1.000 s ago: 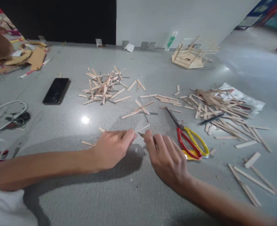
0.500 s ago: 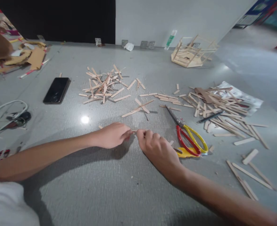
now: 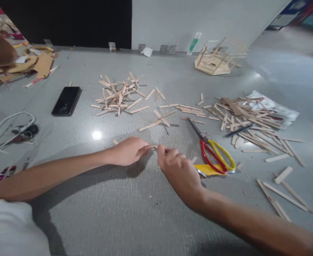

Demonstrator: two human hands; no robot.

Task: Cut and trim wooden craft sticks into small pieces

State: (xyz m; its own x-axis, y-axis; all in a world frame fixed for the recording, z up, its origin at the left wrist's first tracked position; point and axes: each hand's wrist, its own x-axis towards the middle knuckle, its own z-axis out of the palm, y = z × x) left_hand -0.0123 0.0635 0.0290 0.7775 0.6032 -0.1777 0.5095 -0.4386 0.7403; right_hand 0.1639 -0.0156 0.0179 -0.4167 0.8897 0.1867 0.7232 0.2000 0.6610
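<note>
My left hand and my right hand meet just above the grey floor, fingertips almost touching. Both pinch a thin wooden stick between them; only a short piece shows between the fingers. Red-and-yellow scissors lie right of my right hand, with a yellow utility knife below them. A cluster of short stick pieces lies farther ahead. A bigger heap of long sticks spreads at the right.
A black phone lies at the left. White wire and dark tools sit at the left edge, cardboard scraps at the far left. A stick-built frame stands near the wall. Loose sticks lie at lower right.
Both hands have lifted slightly and come together on the thin stick. The right hand, earlier holding a pencil-like tip near the floor, now pinches the stick with the left.
</note>
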